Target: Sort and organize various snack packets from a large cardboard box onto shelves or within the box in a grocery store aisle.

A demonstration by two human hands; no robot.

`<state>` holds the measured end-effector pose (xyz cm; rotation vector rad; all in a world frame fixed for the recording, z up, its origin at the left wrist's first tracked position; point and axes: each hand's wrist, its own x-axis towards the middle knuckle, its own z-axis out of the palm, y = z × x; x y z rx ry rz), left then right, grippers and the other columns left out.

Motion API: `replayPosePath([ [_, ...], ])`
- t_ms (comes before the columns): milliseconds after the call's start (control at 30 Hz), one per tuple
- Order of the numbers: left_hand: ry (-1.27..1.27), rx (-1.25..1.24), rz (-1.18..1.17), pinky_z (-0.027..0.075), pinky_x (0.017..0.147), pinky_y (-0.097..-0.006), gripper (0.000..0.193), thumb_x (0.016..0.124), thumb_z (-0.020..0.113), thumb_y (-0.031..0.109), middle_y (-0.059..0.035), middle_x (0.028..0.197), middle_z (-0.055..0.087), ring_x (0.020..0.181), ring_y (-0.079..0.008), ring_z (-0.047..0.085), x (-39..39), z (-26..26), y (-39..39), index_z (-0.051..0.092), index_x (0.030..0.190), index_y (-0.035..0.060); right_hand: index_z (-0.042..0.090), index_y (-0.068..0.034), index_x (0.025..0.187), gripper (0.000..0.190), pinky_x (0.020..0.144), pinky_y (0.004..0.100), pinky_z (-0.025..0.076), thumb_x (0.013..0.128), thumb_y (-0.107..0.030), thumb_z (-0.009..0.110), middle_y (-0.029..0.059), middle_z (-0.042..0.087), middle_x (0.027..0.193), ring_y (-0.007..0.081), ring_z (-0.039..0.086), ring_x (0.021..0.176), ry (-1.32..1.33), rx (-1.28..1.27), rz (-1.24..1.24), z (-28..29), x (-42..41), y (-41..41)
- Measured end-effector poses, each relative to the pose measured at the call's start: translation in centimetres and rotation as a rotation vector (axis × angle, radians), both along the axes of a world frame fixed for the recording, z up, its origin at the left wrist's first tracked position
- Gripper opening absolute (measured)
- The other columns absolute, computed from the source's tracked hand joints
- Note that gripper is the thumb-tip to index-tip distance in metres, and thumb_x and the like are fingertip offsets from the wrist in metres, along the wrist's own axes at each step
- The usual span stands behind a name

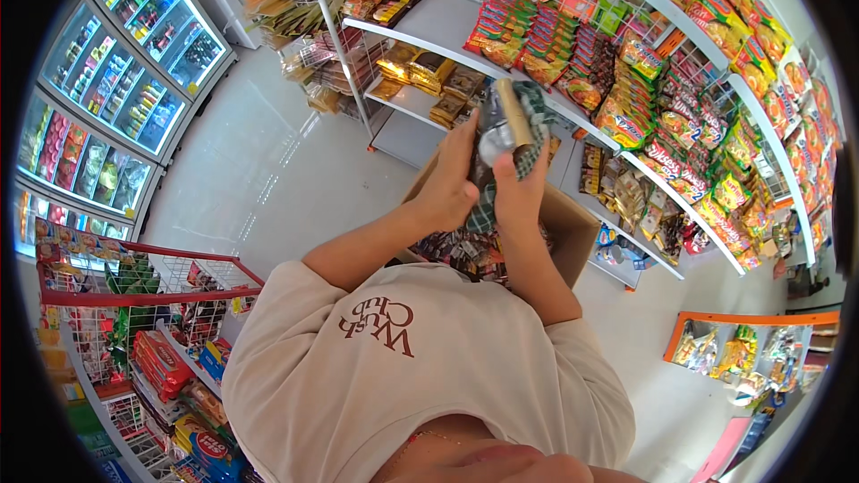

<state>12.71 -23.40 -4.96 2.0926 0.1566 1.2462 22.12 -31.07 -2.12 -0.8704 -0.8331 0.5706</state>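
Note:
A green-and-white checked cloth [537, 104] is bunched around a pale rod-like item [513, 111] and a clear, shiny, rounded item [496, 141] whose kind I cannot tell. My right hand [520, 188] grips this bundle from the right, thumb across its front. My left hand [453, 181] holds its left side, where something dark shows between the hands. Both hands are raised over an open cardboard box [580, 235]. Many small dark packets [463, 248] lie inside the box, partly hidden by my forearms and shirt.
Beyond the box, metal shelves [443, 10] carry instant noodle packs [624, 117] and gold packets [419, 67]. Glass-door drink fridges [127, 80] stand at the left. A red-edged wire rack [147, 296] is at lower left, and an orange-edged shelf [758, 317] at lower right.

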Motion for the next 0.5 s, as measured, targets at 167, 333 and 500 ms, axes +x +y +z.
replayPosePath([
  [167, -0.134, -0.414, -0.338, 0.022, 0.11, -0.0373, 0.081, 0.093, 0.04, 0.056, -0.0191, 0.143, 0.033, 0.134, -0.0279, 0.03, 0.0, 0.4, 0.4, 0.021, 0.142, -0.0058, 0.022, 0.004, 0.143, 0.074, 0.111, 0.04, 0.016, 0.095, -0.049, 0.041, 0.019, 0.032, 0.143, 0.0286, 0.026, 0.134, -0.4, 0.011, 0.018, 0.4, -0.4, 1.0],
  [333, -0.05, -0.42, -0.357, 0.024, 0.11, -0.0373, 0.071, 0.098, 0.015, 0.052, -0.0143, 0.144, 0.035, 0.135, -0.0258, 0.033, -0.4, -0.8, 1.4, 0.028, 0.142, -0.0024, 0.035, 0.004, 0.139, 0.063, 0.105, 0.0429, 0.021, 0.094, -0.039, 0.045, 0.0231, 0.037, 0.138, 0.0344, 0.036, 0.125, -0.949, 0.126, -0.333, 0.5, 0.8, 1.6],
  [500, -0.19, -0.441, -0.299, 0.02, 0.111, -0.0371, 0.073, 0.098, 0.018, 0.052, -0.0159, 0.146, 0.031, 0.137, -0.0255, 0.028, 0.7, 0.2, 1.2, 0.023, 0.142, -0.0056, 0.042, 0.005, 0.132, 0.052, 0.099, 0.0419, 0.031, 0.089, -0.022, 0.053, 0.0232, 0.046, 0.127, 0.0367, 0.044, 0.113, -0.82, 0.016, -0.397, 1.0, 2.5, 4.2],
])
